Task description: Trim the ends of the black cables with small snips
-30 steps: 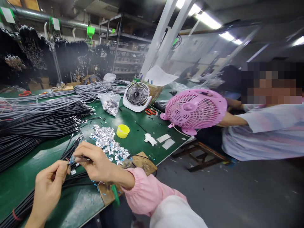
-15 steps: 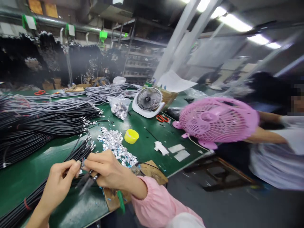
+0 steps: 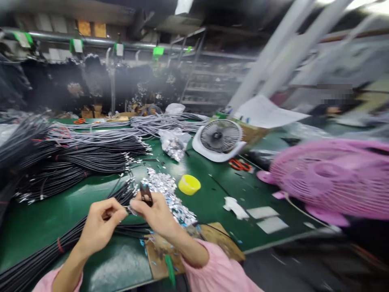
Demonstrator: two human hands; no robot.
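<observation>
My left hand [image 3: 99, 227] pinches the end of a thin black cable [image 3: 39, 259] from the bundle lying across the green table [image 3: 54, 215]. My right hand [image 3: 154, 215] meets it fingertip to fingertip and holds small dark pliers [image 3: 146, 194], whose handles stick up above the fingers. A heap of small silver foil pieces [image 3: 170, 194] lies just behind my right hand. My right wrist rests over a wooden board [image 3: 212, 239] at the table's near edge.
Big bundles of black and grey cables [image 3: 75, 158] fill the left of the table. A yellow cap [image 3: 189, 184], a bag of silver parts [image 3: 174, 144], a white fan [image 3: 220, 138], red scissors [image 3: 240, 164] and a pink fan [image 3: 331, 178] stand to the right.
The view has swung left, so the fans slid right and blurred. My hands stay joined at the cable end; the pliers, pointing down before, now stick up above my right hand.
</observation>
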